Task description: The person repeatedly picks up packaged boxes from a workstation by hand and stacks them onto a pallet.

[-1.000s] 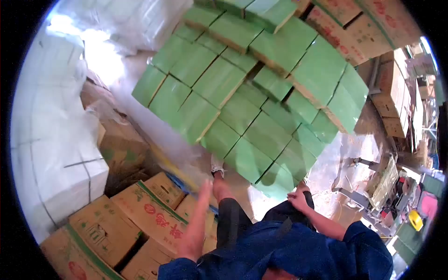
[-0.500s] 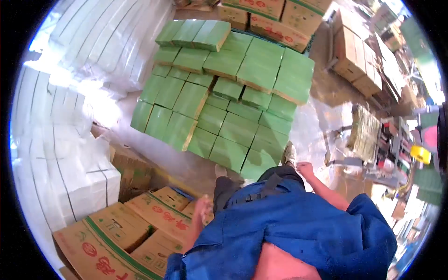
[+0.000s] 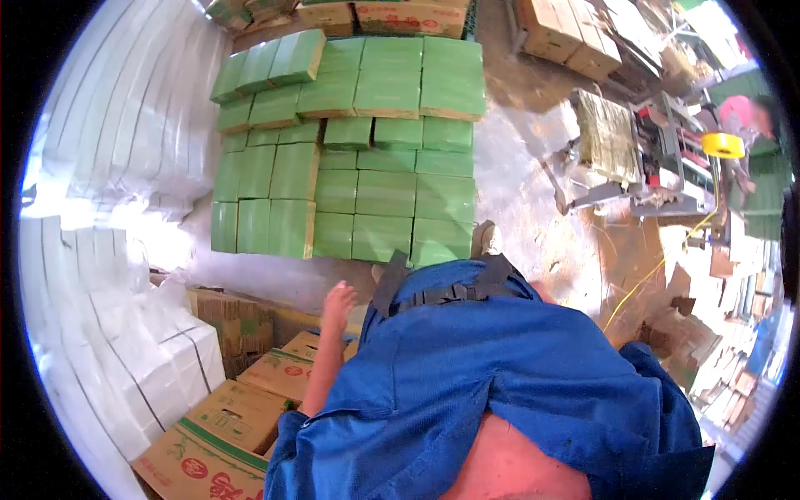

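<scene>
My left hand (image 3: 338, 304) hangs at my left side with nothing in it, its fingers loosely stretched. It is nearest to the printed cardboard cartons (image 3: 229, 417) below it and the stack ahead. That stack of green block-like packs (image 3: 385, 193), with brown edges, rises in uneven tiers just beyond my feet. Only a sliver of my right hand (image 3: 542, 292) shows past the blue garment (image 3: 492, 358) at my right hip; its fingers are hidden. Neither hand touches the green packs.
White plastic-wrapped stacks (image 3: 133, 125) line the left. More cartons (image 3: 412, 18) stand behind the green stack. At right are a wheeled metal machine (image 3: 667, 158), a yellow roll (image 3: 722, 145), a yellow cord (image 3: 658, 271) on the floor, and a person in pink (image 3: 740, 112).
My view has turned to the right and the green stack now sits squarer and further left. My left hand has swung forward with its fingers loosened; my right hand has drawn back behind the garment.
</scene>
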`<state>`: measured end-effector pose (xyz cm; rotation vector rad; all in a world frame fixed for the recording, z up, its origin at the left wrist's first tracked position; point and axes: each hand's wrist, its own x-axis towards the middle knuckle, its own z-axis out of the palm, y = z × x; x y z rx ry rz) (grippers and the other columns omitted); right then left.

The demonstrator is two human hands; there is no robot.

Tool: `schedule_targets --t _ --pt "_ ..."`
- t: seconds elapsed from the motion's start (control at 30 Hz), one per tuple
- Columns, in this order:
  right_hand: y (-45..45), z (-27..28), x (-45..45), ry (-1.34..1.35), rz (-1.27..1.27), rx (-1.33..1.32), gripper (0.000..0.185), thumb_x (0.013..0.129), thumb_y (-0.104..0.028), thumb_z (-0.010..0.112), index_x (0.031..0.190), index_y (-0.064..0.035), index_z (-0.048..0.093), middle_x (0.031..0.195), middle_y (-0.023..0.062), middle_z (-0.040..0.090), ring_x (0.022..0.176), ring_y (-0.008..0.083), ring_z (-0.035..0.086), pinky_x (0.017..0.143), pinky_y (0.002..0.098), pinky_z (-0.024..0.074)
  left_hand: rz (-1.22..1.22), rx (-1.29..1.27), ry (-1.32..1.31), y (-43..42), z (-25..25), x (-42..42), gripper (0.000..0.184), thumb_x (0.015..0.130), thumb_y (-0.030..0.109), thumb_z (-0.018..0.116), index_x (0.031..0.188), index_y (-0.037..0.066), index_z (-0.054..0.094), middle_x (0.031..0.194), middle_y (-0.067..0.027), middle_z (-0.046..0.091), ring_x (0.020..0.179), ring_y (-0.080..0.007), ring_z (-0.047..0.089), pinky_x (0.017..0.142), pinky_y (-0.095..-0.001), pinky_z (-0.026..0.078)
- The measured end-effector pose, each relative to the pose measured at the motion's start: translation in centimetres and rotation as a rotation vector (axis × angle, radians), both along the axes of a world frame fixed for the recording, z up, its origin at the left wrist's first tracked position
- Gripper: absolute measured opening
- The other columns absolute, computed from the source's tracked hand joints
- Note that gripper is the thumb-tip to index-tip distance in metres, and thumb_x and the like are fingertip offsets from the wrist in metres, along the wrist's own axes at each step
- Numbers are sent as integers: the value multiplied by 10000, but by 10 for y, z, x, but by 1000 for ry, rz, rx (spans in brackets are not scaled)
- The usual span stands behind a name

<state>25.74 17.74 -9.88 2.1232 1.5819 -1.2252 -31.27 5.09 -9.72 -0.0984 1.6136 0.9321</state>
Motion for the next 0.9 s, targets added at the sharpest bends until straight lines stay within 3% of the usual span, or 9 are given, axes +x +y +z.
schedule_targets --t 0.03,0.1,0.27,0.43,0.57,0.6,0.63,0.83,0.9 --pt "-3 -95 31 178 -87 61 329 770 -293 660 802 32 699 833 182 701 745 172 636 591 360 465 -18 -1 1 2 -6 8 490 932 314 563 1353 77 478 1193 -100 605 1055 -247 596 935 -393 438" --pt "32 44 -23 342 -659 -70 213 803 -161 651 956 -24 711 874 95 684 704 173 604 593 311 452 -200 93 94 0 -36 17 448 918 275 588 1313 74 519 1081 -64 628 973 -193 602 849 -335 457" --pt "18 -62 -15 603 -874 -136 214 816 -174 643 967 -46 724 879 107 700 697 206 626 628 337 482 -423 161 172 5 -35 3 382 900 218 623 1248 67 580 878 -6 653 794 -94 594 673 -237 472" --pt "-1 -61 -47 234 42 218 235 779 -251 653 891 -68 748 876 164 706 780 204 683 702 325 518 -171 121 24 3 -7 -46 356 919 233 601 1230 62 580 813 -18 613 632 -97 524 549 -226 421" --pt "-20 -64 -62 159 147 416 280 783 -335 632 797 -78 743 805 168 691 714 245 679 639 375 511 -294 120 -177 -48 -87 -116 373 943 249 573 1253 42 557 927 -96 647 796 -174 626 682 -259 521" --pt "-22 -69 -66 148 -273 226 315 759 -357 620 746 -57 717 778 176 685 689 294 673 599 406 494 -310 92 -180 -48 -82 -117 375 943 248 572 1256 42 554 935 -98 647 805 -177 627 689 -262 522" --pt "-14 -50 -71 65 -379 12 270 766 -297 685 913 -79 748 844 139 711 754 186 662 736 344 521 -332 60 -164 -44 -74 -111 377 944 248 571 1259 41 551 944 -101 647 814 -180 628 696 -265 522" --pt "-36 -65 -47 241 -242 241 160 795 -122 641 885 -60 759 786 104 711 611 152 650 554 304 526 -459 -45 -108 8 -61 -102 391 948 244 565 1279 37 536 995 -116 645 869 -197 632 737 -282 523" --pt "-37 -67 -39 320 -465 126 138 798 -96 634 862 -35 741 745 104 686 613 173 655 528 314 524 -492 -43 -93 34 -56 -95 396 949 243 563 1285 35 531 1012 -121 645 887 -203 633 751 -288 524"
